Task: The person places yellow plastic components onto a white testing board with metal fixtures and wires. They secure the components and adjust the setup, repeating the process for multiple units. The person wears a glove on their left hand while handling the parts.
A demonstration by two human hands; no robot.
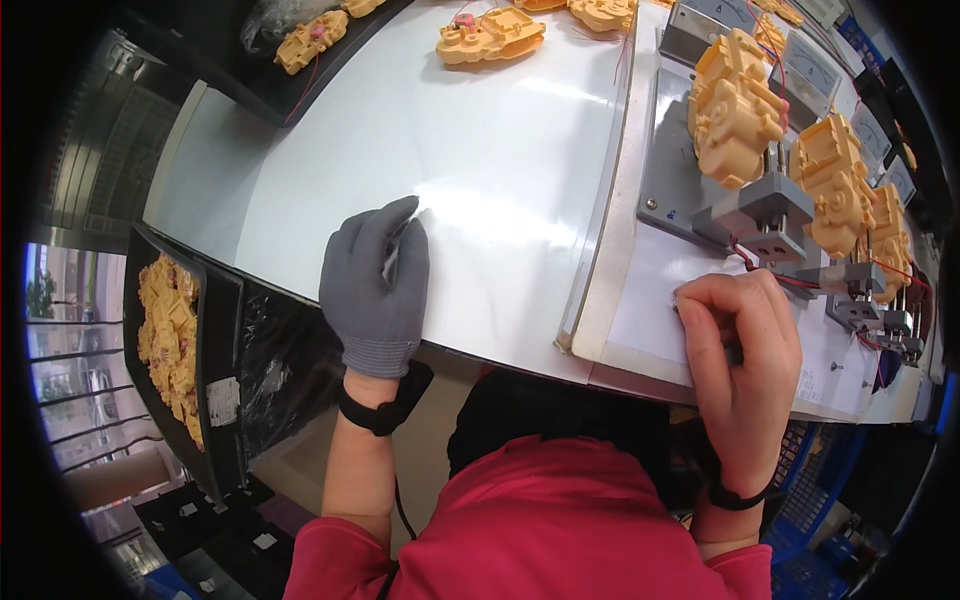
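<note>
My left hand [376,280], in a grey knitted glove, rests at the near edge of the white table [480,270]. Its fingers are loosely bent, with a gap between thumb and forefinger and no object visible in it. My bare right hand [745,340] pinches thumb against forefinger over the white paper [650,310]. A tiny metallic speck shows at the fingertips, too small to name. Just beyond that hand stands a grey metal fixture [765,215] with red and black wires. A yellow plastic gear housing [738,110] sits upright on it.
More yellow housings [835,185] on similar fixtures stand to the right, before analog meters [805,75]. Small screws [836,367] lie on the paper. Another housing [490,38] lies at the table's far side. A black bin [215,370] of yellow parts stands at the left.
</note>
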